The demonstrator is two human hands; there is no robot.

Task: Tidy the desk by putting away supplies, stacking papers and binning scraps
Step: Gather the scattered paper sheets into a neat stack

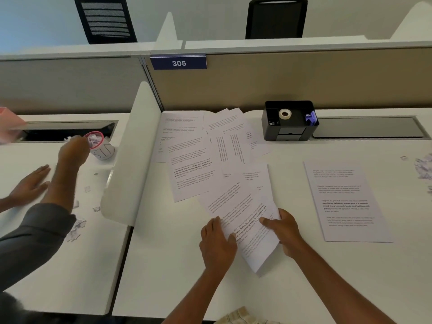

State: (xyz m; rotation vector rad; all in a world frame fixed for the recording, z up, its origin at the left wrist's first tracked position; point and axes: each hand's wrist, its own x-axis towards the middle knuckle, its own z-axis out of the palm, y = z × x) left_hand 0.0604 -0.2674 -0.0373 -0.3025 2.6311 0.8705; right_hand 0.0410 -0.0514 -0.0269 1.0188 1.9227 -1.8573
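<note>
Here, paper-stacking appears to be the step in hand at a white office desk (163, 265). A white printed sheet of paper (253, 239) lies towards the near middle of the desk, at the near end of a loose fan of white printed pages (194, 174). The left hand (216, 245) presses flat fingers on the sheet's left margin. The right hand (284, 231) pinches its right edge, thumb on top.

The sheet sits askew, its long axis running from far left to near right, with the head of its text pointing far and left. The next move likely calls for lifting it clear without dragging the pages it overlaps, then squaring it onto a pile, perhaps the lone white printed page (346, 202) to the right. Torn paper scraps (424, 167) at the far right edge await binning.
</note>
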